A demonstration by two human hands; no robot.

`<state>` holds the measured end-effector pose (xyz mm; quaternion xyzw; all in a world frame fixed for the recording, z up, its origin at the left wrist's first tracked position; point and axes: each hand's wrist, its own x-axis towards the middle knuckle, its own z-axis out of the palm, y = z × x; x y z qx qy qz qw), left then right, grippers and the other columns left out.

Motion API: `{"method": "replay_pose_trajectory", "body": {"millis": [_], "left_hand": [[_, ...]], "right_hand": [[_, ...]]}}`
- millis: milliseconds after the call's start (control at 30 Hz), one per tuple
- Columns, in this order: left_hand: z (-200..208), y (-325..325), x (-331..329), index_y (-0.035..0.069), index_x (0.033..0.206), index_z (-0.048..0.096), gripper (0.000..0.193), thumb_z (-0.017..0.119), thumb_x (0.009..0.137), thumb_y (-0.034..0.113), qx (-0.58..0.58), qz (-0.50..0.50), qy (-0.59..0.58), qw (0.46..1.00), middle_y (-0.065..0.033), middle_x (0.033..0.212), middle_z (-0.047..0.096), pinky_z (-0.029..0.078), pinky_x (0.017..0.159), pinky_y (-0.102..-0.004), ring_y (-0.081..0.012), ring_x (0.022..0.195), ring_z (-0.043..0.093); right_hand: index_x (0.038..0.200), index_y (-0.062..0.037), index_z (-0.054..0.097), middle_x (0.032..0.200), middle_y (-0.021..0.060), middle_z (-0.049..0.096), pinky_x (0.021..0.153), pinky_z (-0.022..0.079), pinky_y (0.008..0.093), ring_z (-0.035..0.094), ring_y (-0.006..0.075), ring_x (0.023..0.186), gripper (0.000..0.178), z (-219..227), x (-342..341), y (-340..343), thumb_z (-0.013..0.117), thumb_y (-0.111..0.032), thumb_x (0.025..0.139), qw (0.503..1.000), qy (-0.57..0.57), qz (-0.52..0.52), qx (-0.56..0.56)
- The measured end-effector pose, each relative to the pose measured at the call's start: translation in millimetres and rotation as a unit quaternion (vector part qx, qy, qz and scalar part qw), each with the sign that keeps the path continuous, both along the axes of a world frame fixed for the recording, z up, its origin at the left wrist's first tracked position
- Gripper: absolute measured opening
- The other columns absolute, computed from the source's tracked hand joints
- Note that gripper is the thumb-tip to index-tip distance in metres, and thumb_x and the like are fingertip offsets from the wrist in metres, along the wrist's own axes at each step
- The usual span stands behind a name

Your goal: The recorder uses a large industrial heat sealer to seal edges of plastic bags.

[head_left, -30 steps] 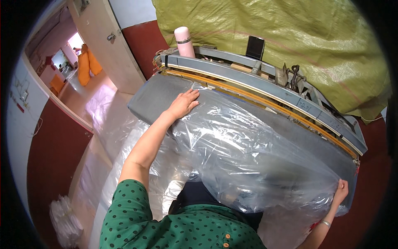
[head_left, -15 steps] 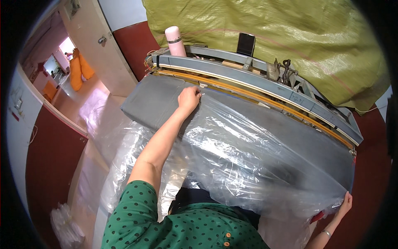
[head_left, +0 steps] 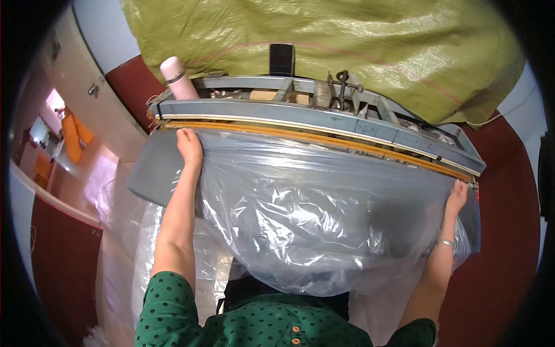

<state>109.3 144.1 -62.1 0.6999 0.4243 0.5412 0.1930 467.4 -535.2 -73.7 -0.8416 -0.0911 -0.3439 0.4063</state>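
A wide sheet of clear plastic film (head_left: pixel 289 202) is stretched between my two hands over a long grey padded work surface (head_left: pixel 153 165). My left hand (head_left: pixel 189 147) is closed on the film's far left corner, close to the orange bar (head_left: pixel 254 130) of the machine. At the far right, my right hand (head_left: pixel 457 196) pinches the film's other corner just below the right end of that bar. The film's far edge runs along the bar, and its near part sags toward my body in shiny wrinkles.
Behind the bar lies a grey metal frame (head_left: pixel 231 108) holding a pink bottle (head_left: pixel 178 78), a dark phone (head_left: pixel 281 59) and a metal clamp (head_left: pixel 343 92). A yellow-green tarp (head_left: pixel 347 29) hangs behind. More film hangs at the left, near an open door (head_left: pixel 95 75).
My right hand has moved up and away from me to the bar, drawing the film's right corner along. My left hand has also shifted farther forward. The view has turned to the right.
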Motion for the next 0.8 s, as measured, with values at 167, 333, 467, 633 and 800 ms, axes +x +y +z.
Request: {"method": "replay_pose_trajectory", "body": {"millis": [167,333,467,633,800], "left_hand": [[-0.7,17.7,22.5,0.0,0.078,0.049,0.019,0.049,0.081,0.019,0.01,-0.006,-0.016,1.0,-0.0163,0.068,0.056,0.042,0.06,-0.0368,-0.0283,0.062,0.054],[9.2,9.1,22.0,0.001,0.073,0.051,0.022,0.056,0.077,0.021,-0.057,0.0,-0.03,0.998,-0.0089,0.065,0.055,0.042,0.06,-0.0303,-0.0186,0.06,0.051],[4.2,22.5,26.5,0.0,0.083,0.048,0.015,0.05,0.078,0.015,-0.041,0.084,-0.066,0.993,-0.0138,0.077,0.056,0.042,0.068,-0.0327,-0.0228,0.069,0.053],[-5.9,63.0,-5.8,0.001,0.087,0.047,0.025,0.044,0.083,0.025,-0.172,0.022,-0.139,0.975,-0.0141,0.079,0.056,0.045,0.065,-0.0343,-0.0245,0.067,0.056],[45.3,7.4,-32.1,0.0,0.092,0.048,0.045,0.034,0.088,0.042,-0.419,-0.193,-0.015,0.887,-0.0086,0.064,0.057,0.04,0.039,-0.0249,-0.0146,0.043,0.051]], "right_hand": [[0.08,-0.0018,0.054,0.069,0.0036,0.055,0.065,0.041,0.0268,0.049,0.0135,0.064,0.023,5.2,28.9,24.9,0.059,-0.024,0.079,0.996,0.005,-0.013,0.085],[0.079,-0.0021,0.052,0.064,0.0025,0.055,0.063,0.042,0.0242,0.051,0.0127,0.062,0.015,15.6,16.2,48.0,0.059,-0.015,0.077,0.991,0.04,-0.104,0.071],[0.089,-0.0017,0.05,0.066,0.0053,0.054,0.053,0.043,0.0234,0.052,0.0131,0.062,0.018,17.7,28.5,23.4,0.056,-0.014,0.077,0.966,0.108,-0.045,0.229],[0.091,-0.0016,0.05,0.079,0.0071,0.053,0.053,0.044,0.0232,0.052,0.0117,0.062,0.018,19.9,19.3,43.8,0.054,-0.016,0.08,0.975,0.036,-0.085,0.203],[0.082,0.0001,0.053,0.072,0.0038,0.053,0.06,0.042,0.0219,0.051,0.0112,0.066,0.018,39.1,-11.4,20.7,0.055,-0.018,0.082,0.993,0.06,0.059,0.078]]}}
